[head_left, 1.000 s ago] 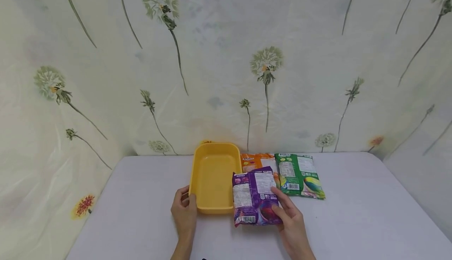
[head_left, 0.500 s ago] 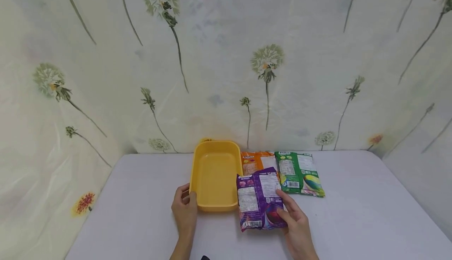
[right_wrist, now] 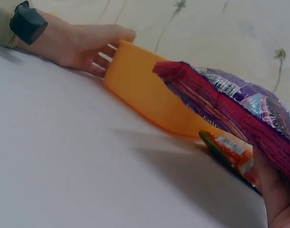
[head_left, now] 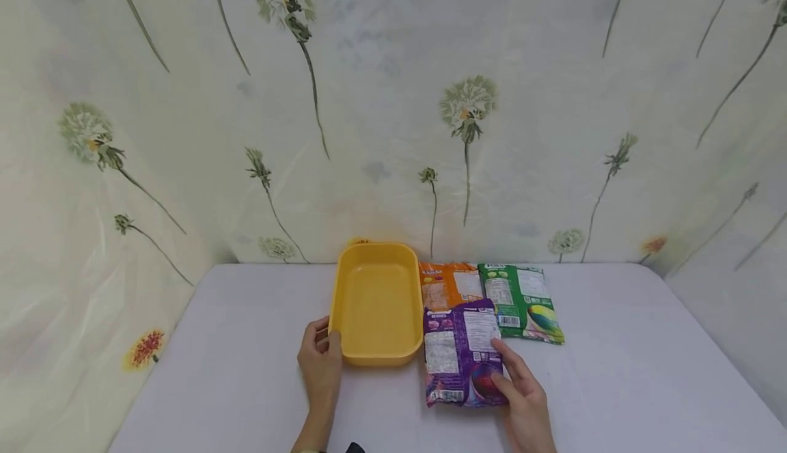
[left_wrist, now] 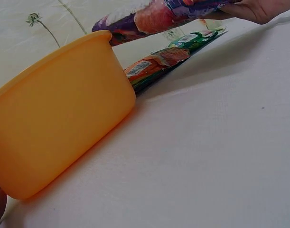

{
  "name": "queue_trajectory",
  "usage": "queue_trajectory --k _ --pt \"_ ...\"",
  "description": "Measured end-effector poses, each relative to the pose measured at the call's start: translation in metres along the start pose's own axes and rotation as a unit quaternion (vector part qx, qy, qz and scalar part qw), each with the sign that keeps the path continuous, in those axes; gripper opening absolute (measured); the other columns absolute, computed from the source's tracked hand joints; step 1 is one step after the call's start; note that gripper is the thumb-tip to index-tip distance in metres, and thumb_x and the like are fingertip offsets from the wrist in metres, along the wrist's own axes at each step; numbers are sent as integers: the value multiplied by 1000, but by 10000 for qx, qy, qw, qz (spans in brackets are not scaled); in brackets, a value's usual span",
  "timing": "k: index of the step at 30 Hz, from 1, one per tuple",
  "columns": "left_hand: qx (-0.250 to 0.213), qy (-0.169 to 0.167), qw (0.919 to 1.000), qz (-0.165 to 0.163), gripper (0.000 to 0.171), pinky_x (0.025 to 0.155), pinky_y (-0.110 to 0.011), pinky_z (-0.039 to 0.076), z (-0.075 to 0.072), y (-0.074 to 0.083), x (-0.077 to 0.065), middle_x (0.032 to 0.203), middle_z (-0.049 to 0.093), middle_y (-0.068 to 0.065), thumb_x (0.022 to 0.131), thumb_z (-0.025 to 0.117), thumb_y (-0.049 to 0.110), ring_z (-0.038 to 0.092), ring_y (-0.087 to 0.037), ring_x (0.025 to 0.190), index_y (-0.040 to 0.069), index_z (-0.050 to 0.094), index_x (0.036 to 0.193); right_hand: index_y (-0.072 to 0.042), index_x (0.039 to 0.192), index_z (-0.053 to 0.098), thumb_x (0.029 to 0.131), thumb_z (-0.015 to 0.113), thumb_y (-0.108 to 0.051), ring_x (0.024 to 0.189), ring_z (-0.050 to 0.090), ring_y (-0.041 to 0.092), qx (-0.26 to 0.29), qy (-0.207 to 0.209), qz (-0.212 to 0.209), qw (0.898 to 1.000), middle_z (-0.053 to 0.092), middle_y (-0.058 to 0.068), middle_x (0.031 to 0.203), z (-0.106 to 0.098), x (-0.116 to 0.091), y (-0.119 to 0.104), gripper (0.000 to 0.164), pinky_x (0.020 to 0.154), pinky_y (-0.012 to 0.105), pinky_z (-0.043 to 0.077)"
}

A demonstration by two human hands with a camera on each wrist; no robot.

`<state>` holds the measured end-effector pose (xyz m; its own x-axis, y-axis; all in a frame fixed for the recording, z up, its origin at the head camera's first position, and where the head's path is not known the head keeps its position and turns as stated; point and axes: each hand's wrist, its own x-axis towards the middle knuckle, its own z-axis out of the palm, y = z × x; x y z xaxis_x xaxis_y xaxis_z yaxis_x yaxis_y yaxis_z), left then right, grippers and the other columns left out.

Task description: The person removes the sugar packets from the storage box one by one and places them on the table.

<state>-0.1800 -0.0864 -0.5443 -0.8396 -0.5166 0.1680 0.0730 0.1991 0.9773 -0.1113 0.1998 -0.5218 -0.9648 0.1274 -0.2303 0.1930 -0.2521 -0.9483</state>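
My left hand [head_left: 320, 361] holds the near left corner of a yellow plastic basin [head_left: 378, 363], thumb at the rim and fingers along its outer wall. Nothing lies inside the basin. My right hand [head_left: 525, 391] pinches the lower right side of a purple snack packet [head_left: 458, 354], thumb on top. In the left wrist view the purple packet [left_wrist: 154, 21] is up off the table, tilted, close to the basin's rim [left_wrist: 104, 34]. An orange packet [head_left: 451, 285], partly hidden behind it, lies against the basin's right side. To the right of that lies a green packet [head_left: 522, 303].
A white-covered table [head_left: 615, 371] carries everything. Behind it hangs a pale cloth [head_left: 369, 132] printed with dandelions, right at the table's back edge. A dark device [right_wrist: 28, 23] is strapped on the left wrist.
My right hand has drawn the purple packet to the right and slightly nearer, off the basin's rim, uncovering its near right corner. My left hand stays on the basin.
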Motion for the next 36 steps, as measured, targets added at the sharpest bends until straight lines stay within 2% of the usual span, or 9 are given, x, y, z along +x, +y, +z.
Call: queue_trajectory --k 8,12,18,21,25,30,33,36 --pt "-19 2 10000 -35 26 70 -18 51 -2 -3 1 101 66 -1 85 54 7 63 -13 86 17 64 107 -28 144 34 96 49 -15 145 22 18 -525 -52 333 9981 17 -7 159 0 -5 4 52 96 20 46" --pt "-30 -7 10000 -37 26 70 -17 51 -2 -2 1 101 67 -3 86 54 7 62 -14 86 16 65 107 -29 144 35 96 48 -15 145 21 19 -768 -17 356 9964 18 -7 159 0 -5 6 51 97 21 45" --pt "2 -24 10000 -67 25 70 -17 51 -3 0 1 102 66 0 86 54 8 62 -12 87 19 64 108 -34 141 39 95 45 -13 147 15 15 -1752 94 356 9838 26 -10 155 -1 -7 7 50 109 27 32" --pt "12 -18 10000 -75 25 70 -17 51 -4 1 1 101 66 0 86 55 9 62 -12 87 19 64 107 -35 140 40 94 44 -12 144 23 14 -1899 127 336 9812 28 -10 154 0 -8 8 52 105 22 38" --pt "2 -13 10000 -45 26 71 -18 50 -4 2 2 102 67 -2 86 55 7 62 -14 87 16 64 107 -33 141 40 95 42 -8 138 34 14 -2009 219 171 9792 28 -8 154 0 -9 8 53 90 6 41" --pt "-22 -40 10000 -79 25 71 -18 51 -2 1 2 101 67 -2 86 55 8 62 -14 86 17 65 107 -27 142 37 96 40 -5 141 31 19 -2577 334 -125 9656 32 -3 154 -5 -9 8 51 92 2 36" --pt "-65 -35 9999 -118 25 69 -18 51 -1 0 1 100 66 0 86 55 9 62 -12 85 18 64 106 -25 143 35 97 41 -7 140 34 21 -2908 235 -136 9564 36 0 151 -9 -8 9 50 98 11 40" --pt "-109 -21 9999 -111 25 68 -19 51 0 0 0 100 66 -1 85 55 8 62 -13 84 18 64 106 -24 143 34 98 43 -10 134 42 26 -3194 24 -203 9474 38 4 149 -11 -8 10 48 98 21 46"
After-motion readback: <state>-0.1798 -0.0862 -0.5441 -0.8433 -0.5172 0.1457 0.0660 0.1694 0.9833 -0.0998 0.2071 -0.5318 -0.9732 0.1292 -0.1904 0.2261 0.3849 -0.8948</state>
